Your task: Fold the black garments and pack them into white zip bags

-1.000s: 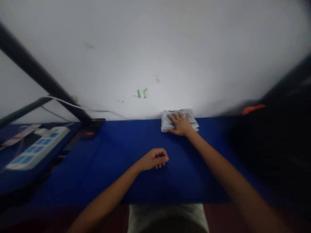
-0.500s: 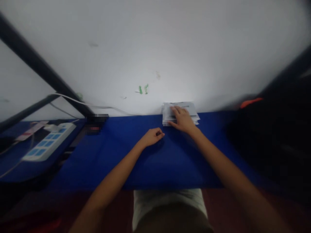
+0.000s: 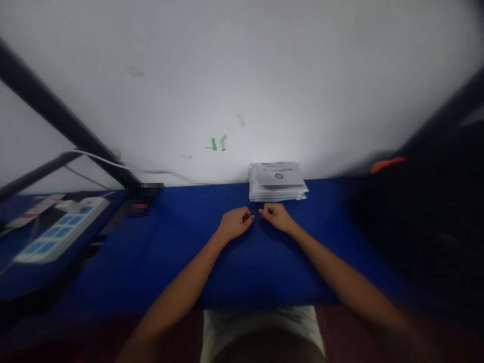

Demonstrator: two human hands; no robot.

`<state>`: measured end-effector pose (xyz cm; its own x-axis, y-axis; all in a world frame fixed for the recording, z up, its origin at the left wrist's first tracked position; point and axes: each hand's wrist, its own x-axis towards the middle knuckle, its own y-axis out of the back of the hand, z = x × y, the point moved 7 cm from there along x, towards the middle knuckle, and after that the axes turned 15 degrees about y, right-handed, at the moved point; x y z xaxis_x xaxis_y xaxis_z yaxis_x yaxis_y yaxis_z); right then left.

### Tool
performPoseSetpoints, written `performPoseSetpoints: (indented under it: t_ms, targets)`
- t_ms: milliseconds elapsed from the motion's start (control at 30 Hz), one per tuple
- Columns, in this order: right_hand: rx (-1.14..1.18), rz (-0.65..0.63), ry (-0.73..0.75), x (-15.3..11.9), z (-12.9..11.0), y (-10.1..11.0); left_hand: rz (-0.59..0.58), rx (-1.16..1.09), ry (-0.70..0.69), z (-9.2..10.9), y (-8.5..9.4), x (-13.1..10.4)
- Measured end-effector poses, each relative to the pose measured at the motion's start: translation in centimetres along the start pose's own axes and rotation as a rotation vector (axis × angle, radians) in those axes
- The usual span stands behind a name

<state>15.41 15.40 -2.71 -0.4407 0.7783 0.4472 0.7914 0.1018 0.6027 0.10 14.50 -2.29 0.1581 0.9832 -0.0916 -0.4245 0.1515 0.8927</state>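
A stack of flat white packets [image 3: 278, 181] lies at the back of the blue table surface [image 3: 181, 227], against the wall, with dark print on the top one. Just in front of the stack my right hand [image 3: 279, 217] rests with its fingers curled in and nothing visible in them. My left hand [image 3: 236, 222] lies a little to the left, also curled, with nothing showing in it. The two hands face each other with a small gap between them, and neither touches the stack.
A white power strip [image 3: 64, 229] with blue sockets lies at the left beside a dark frame bar [image 3: 68, 116]. A white cable [image 3: 151, 170] runs along the wall [image 3: 321, 91]. At the right are a large dark shape and an orange item [image 3: 387, 164].
My right hand has come off the stack toward me and has curled its fingers. My left hand has stayed almost in place. The view has shifted slightly.
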Motion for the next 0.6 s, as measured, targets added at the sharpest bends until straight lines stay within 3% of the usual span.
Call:
performPoseSetpoints:
  t_ms: [233, 600]
  targets:
    - [-0.063, -0.136, 0.04, -0.5, -1.7, -0.6, 0.01, 0.035, -0.078, 0.8, 0.1, -0.6]
    - [-0.153, -0.217, 0.032, -0.5, -1.7, -0.9, 0.005, 0.063, -0.116, 0.9, -0.3, -0.8]
